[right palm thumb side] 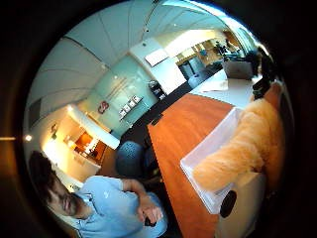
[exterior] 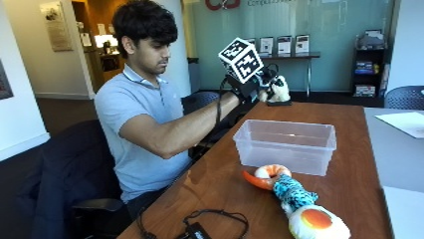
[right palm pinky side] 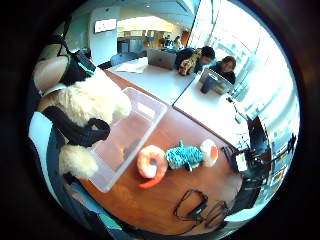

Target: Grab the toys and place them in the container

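Cream plush toy (exterior: 279, 89) was clamped in the gloved right hand's (exterior: 255, 85) grip, upper centre, above the clear container (exterior: 286, 146).

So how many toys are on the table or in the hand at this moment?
3. A cream plush toy is held in the gloved right hand above the clear plastic container. An orange ring-shaped toy and a teal-and-white plush toy lie on the wooden table.
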